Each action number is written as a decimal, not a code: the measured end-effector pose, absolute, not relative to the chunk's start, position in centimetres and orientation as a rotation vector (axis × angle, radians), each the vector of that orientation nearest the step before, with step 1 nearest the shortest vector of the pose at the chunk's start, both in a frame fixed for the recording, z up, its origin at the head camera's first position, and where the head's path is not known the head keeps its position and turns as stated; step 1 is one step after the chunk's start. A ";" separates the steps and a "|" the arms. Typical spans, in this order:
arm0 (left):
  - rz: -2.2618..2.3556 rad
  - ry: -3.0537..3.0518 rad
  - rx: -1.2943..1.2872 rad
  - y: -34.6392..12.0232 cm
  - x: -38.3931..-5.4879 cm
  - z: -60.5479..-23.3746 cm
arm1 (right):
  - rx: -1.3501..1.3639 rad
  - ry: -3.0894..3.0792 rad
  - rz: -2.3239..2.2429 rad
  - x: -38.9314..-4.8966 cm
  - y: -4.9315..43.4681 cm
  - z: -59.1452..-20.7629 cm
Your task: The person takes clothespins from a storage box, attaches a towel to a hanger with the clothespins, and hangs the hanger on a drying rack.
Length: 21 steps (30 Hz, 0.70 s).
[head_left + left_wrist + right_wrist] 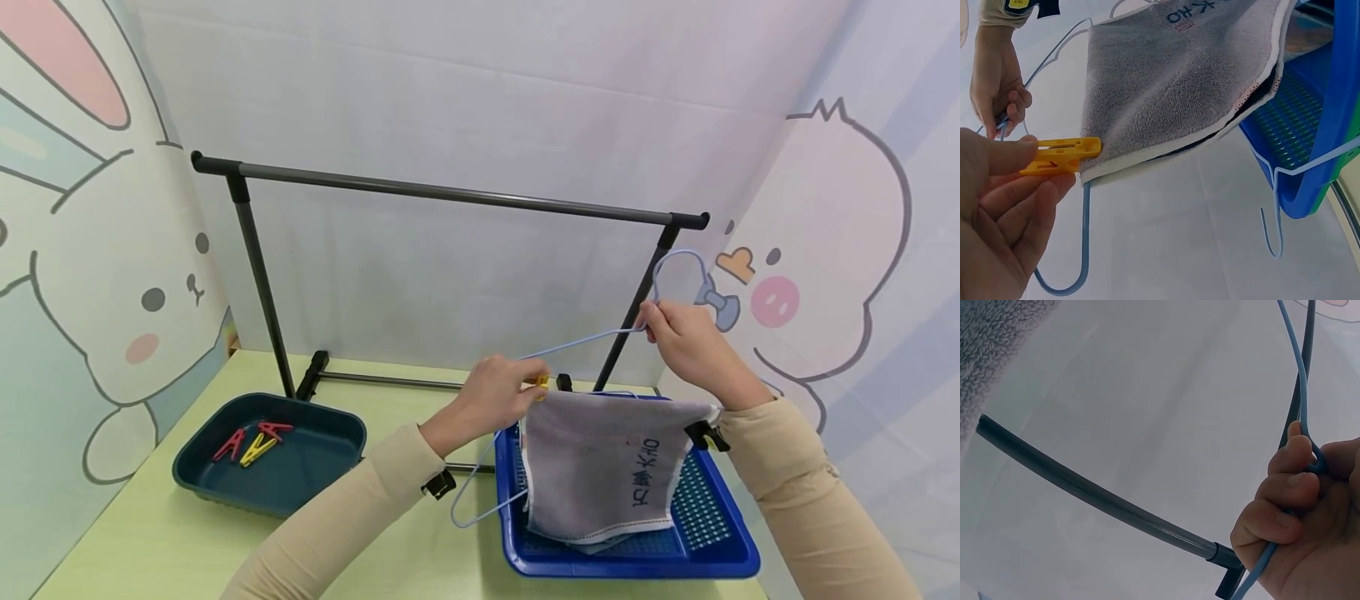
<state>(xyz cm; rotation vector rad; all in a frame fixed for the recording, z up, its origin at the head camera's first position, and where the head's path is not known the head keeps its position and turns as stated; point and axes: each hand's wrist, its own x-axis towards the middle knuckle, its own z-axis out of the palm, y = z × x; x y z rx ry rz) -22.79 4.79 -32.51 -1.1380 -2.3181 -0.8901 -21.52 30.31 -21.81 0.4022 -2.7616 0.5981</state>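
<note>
A grey towel (600,467) with dark lettering hangs folded over the bottom bar of a light blue wire hanger (577,342). My left hand (495,392) pinches a yellow clothespin (1066,153) between thumb and fingers; in the left wrist view its tip sits at the towel's upper corner. Up at the hanger's neck, just under the hook, my right hand (686,346) grips the wire. The right wrist view shows its fingers (1285,487) curled round that wire. Towel and hanger are held tilted above a blue basket (630,567).
Behind my hands stands a black clothes rack (450,190) with a horizontal top rail. At the left, a dark teal basin (315,450) contains two red clothespins (228,444) and a yellow one (258,448). Another hanger (1275,206) lies at the basket's edge.
</note>
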 end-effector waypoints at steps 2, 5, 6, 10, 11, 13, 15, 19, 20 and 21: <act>-0.880 -2.333 -1.132 4.8 -22.8 -32.5 | 0.416 -2.756 0.595 -21.6 30.3 -21.8; -0.863 -2.355 -1.124 4.7 -22.7 -32.4 | 0.430 -2.752 0.595 -21.6 30.2 -21.9; -0.858 -2.362 -1.122 4.7 -22.7 -32.4 | 0.431 -2.753 0.596 -21.6 30.2 -21.9; -0.856 -2.377 -1.113 4.8 -22.7 -32.4 | 0.427 -2.755 0.599 -21.7 30.3 -21.9; -0.860 -2.379 -1.110 4.8 -22.7 -32.4 | 0.425 -2.756 0.600 -21.7 30.3 -21.9; -0.870 -2.381 -1.105 4.8 -22.8 -32.5 | 0.425 -2.754 0.597 -21.7 30.3 -22.0; -0.877 -2.377 -1.100 4.8 -22.8 -32.6 | 0.429 -2.752 0.597 -21.7 30.3 -22.0; -0.869 -2.355 -1.092 4.8 -22.9 -32.7 | 0.425 -2.753 0.601 -21.8 30.4 -22.0; -0.868 -2.347 -1.092 4.8 -23.0 -32.7 | 0.422 -2.755 0.603 -21.9 30.4 -22.0; -0.865 -2.341 -1.091 4.8 -23.0 -32.7 | 0.419 -2.757 0.604 -21.9 30.4 -22.0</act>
